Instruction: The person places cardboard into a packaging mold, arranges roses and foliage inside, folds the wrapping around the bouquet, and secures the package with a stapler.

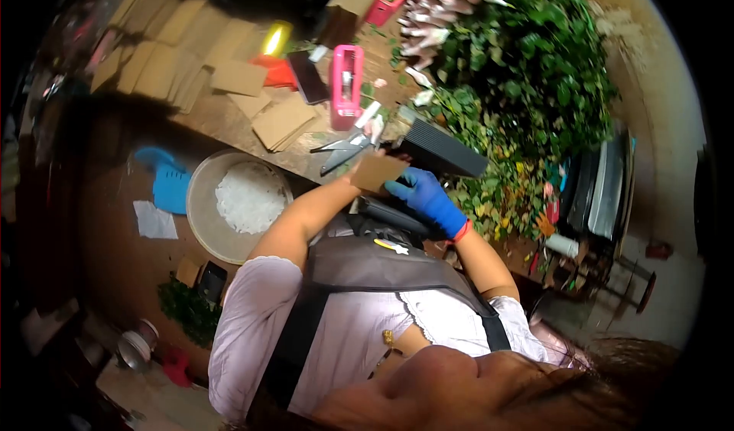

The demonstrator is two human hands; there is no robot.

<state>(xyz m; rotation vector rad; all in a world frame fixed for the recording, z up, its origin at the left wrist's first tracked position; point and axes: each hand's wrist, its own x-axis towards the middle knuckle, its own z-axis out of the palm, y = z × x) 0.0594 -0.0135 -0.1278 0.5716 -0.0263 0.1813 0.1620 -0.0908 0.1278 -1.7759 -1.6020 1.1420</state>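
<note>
A small square piece of brown cardboard (pixel 378 173) is held in front of my body. My left hand (pixel 365 166) is bare and mostly hidden behind it, with fingertips showing past its top edge. My right hand (pixel 426 195), in a blue glove with a red band at the wrist, has its thumb and bent fingers closed at the cardboard's right corner. Just beyond my hands lies a dark ridged block (pixel 445 149). Scissors (pixel 344 149) with grey blades rest on the table to the left, near a pink holder (pixel 346 87).
Leafy stems (pixel 527 71) with wrapped pale flower heads (pixel 432 18) cover the right side. Cardboard stacks (pixel 284 123), a phone (pixel 308 78) and a yellow tape roll (pixel 276 39) lie at left. Below the table edge stands a tub (pixel 200 224) with white material; a blue stool (pixel 172 188) is beside it.
</note>
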